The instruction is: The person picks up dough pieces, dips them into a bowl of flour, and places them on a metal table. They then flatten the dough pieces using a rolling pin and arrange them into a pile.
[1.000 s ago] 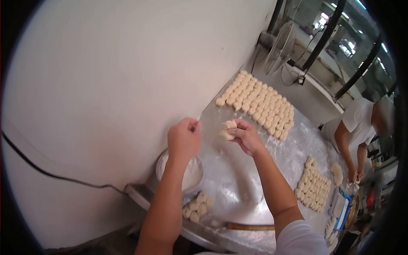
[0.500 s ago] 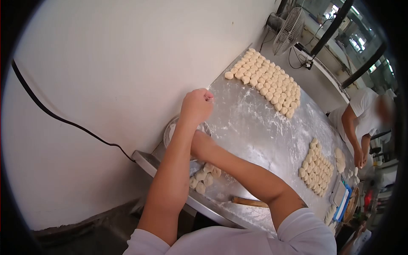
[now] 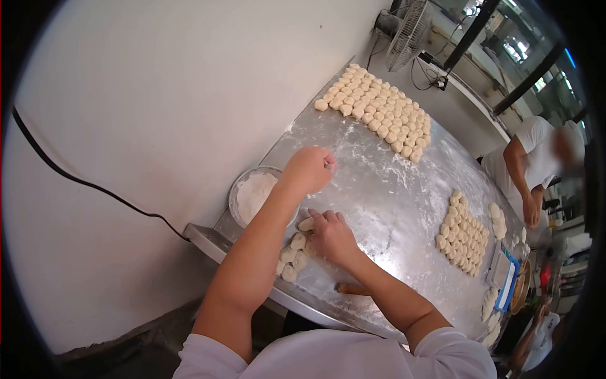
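My left hand point(image 3: 309, 169) hovers above the steel table, beyond the bowl's right side. Its fingers are curled together, and whatever lies inside them is hidden. Lower down, my right hand point(image 3: 332, 237) is at a cluster of dough pieces point(image 3: 299, 260). Its fingers bend around the outermost dough piece point(image 3: 306, 224), which still rests by the table surface. White flour fills part of a metal bowl point(image 3: 254, 196) beside the wall, and my left forearm crosses in front of its edge.
Rows of dough balls point(image 3: 385, 114) cover the table's far end; another batch point(image 3: 462, 234) sits to the right. A rolling pin point(image 3: 352, 288) is partly under my right forearm. A co-worker point(image 3: 527, 158) stands across the table. A fan point(image 3: 409, 35) is mounted beyond it.
My right hand has come out of the flour bowl and down to the dough pieces. My left hand has shifted right, away from the bowl, still closed. The view has shifted slightly.
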Action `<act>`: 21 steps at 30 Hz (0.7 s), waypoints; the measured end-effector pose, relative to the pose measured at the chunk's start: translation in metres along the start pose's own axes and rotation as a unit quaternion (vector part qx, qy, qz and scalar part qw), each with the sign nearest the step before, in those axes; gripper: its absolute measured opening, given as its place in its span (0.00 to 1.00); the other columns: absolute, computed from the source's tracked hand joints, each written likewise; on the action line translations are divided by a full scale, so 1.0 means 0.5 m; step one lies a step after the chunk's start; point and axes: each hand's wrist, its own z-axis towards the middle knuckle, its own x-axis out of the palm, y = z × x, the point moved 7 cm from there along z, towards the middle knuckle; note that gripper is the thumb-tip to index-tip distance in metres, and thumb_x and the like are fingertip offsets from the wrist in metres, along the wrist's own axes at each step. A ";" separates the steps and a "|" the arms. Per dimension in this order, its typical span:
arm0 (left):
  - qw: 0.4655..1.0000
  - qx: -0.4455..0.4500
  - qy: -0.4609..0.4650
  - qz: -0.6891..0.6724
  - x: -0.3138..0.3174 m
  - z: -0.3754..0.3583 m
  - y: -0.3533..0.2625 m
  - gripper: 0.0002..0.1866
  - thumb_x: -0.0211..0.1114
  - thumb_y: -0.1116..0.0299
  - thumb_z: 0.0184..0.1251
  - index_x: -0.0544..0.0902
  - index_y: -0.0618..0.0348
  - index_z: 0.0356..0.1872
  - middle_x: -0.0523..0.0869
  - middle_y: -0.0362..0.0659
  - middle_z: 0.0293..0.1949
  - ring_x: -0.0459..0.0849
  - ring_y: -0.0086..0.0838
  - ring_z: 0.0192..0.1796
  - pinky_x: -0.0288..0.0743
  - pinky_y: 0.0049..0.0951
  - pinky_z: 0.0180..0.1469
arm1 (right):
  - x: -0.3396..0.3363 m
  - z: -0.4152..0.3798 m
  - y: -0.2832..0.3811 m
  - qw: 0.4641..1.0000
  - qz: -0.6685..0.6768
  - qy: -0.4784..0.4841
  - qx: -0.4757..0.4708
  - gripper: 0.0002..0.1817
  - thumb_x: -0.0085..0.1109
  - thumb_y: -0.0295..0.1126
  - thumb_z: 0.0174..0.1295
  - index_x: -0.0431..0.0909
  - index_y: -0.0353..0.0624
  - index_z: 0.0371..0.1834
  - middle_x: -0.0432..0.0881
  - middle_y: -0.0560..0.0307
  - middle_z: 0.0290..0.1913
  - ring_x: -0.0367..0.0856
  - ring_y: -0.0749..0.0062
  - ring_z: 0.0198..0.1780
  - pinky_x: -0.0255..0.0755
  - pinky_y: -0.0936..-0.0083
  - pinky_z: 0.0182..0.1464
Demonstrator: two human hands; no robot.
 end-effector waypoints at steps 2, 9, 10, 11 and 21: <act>1.000 0.007 0.007 0.007 0.008 0.005 0.000 0.07 0.69 0.69 0.64 0.90 0.58 0.40 0.92 0.52 0.39 0.90 0.48 0.44 0.82 0.44 0.50 | 0.024 -0.006 -0.013 0.999 0.035 0.010 -0.024 0.27 0.66 0.26 0.58 0.82 0.42 0.64 0.80 0.41 0.51 0.80 0.41 0.53 0.81 0.54 0.56; 0.999 0.010 0.030 0.033 0.029 0.014 0.005 0.10 0.70 0.68 0.69 0.90 0.61 0.46 0.93 0.52 0.38 0.91 0.44 0.40 0.83 0.40 0.46 | 0.029 -0.007 -0.008 0.999 0.034 0.017 -0.021 0.27 0.67 0.27 0.58 0.82 0.42 0.65 0.82 0.40 0.54 0.81 0.40 0.54 0.80 0.54 0.58; 0.999 0.004 0.024 0.025 0.027 0.012 0.009 0.10 0.70 0.68 0.69 0.90 0.60 0.45 0.93 0.53 0.39 0.90 0.46 0.42 0.83 0.42 0.47 | 0.020 -0.003 -0.008 0.998 0.044 0.025 -0.024 0.27 0.68 0.29 0.59 0.83 0.43 0.65 0.82 0.40 0.54 0.81 0.41 0.54 0.80 0.55 0.57; 1.000 -0.003 0.019 0.017 0.025 0.008 0.015 0.09 0.70 0.67 0.68 0.90 0.59 0.45 0.92 0.53 0.40 0.90 0.48 0.43 0.82 0.44 0.48 | 0.009 -0.004 -0.006 0.998 0.054 0.033 -0.026 0.26 0.69 0.30 0.59 0.83 0.43 0.64 0.83 0.41 0.53 0.82 0.42 0.54 0.80 0.55 0.57; 1.000 -0.006 -0.011 0.029 0.016 0.008 -0.027 0.07 0.67 0.68 0.69 0.90 0.55 0.43 0.92 0.51 0.40 0.90 0.50 0.45 0.82 0.47 0.48 | -0.200 0.331 -0.343 0.972 -0.071 -0.203 0.093 0.22 0.65 0.35 0.64 0.81 0.36 0.59 0.82 0.35 0.55 0.80 0.38 0.61 0.77 0.52 0.63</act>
